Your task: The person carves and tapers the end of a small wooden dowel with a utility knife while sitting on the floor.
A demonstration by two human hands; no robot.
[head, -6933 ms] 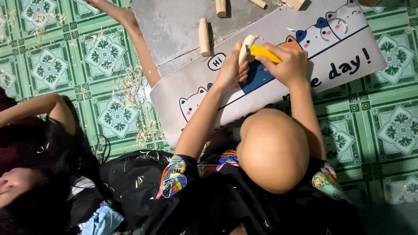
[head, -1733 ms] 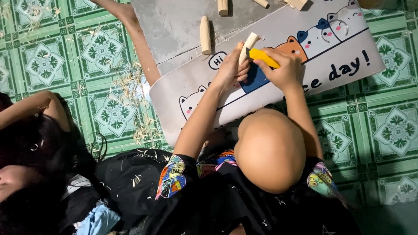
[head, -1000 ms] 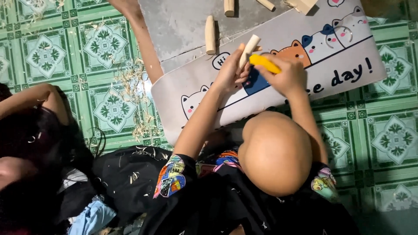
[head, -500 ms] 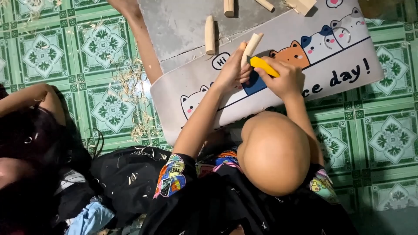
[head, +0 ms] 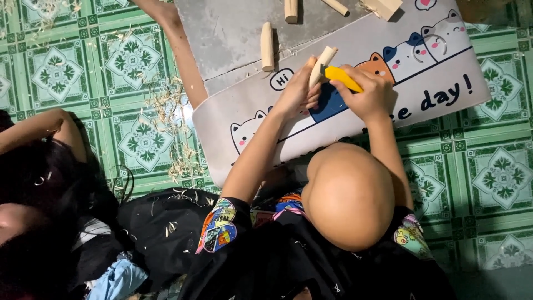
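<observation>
My left hand grips a short pale wooden stick and holds it tilted up over a white mat with cartoon cats. My right hand is closed on a yellow-handled cutter, whose tip rests against the stick's side. Both hands are close together above the mat. A bare head and a dark shirt with colourful sleeves fill the lower middle of the view.
A grey board at the top carries a rounded wooden piece and more wood pieces. Another person's limb lies beside it. Wood shavings litter the green tiled floor. A second person sits at the left.
Both hands stay on the stick and the cutter. The cutter has shifted slightly along the stick, and the view has drifted a little.
</observation>
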